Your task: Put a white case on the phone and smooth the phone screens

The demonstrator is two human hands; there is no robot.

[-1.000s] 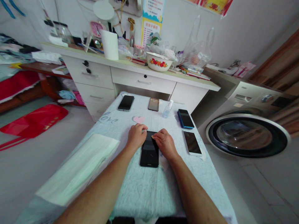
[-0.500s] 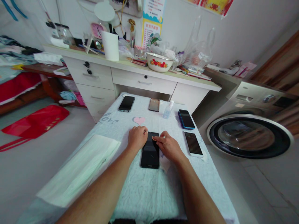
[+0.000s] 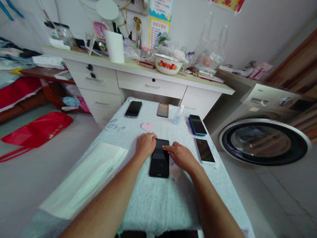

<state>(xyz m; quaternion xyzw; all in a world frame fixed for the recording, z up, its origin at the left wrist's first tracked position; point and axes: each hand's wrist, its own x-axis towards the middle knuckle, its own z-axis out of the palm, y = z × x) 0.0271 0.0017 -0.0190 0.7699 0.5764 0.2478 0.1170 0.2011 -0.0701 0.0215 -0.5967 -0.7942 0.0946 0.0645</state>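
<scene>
A black phone lies face up on the cloth-covered table. At its upper left edge my left hand is closed with curled fingers, gripping the phone's edge. My right hand reaches in from the right, its fingers pressed together on a small tan piece that touches the upper part of the screen. Much of that piece is hidden under the fingertips. Left of my left forearm lies a folded pale cloth.
Farther back are a dark phone, a brown phone case and a clear spray bottle. To the right lie a blue-edged phone and a white-framed phone. A white desk stands behind; a washing machine is at right.
The view has shifted slightly. My right fingers and the tan piece have moved slightly right across the screen. My left hand keeps its place at the phone's edge.
</scene>
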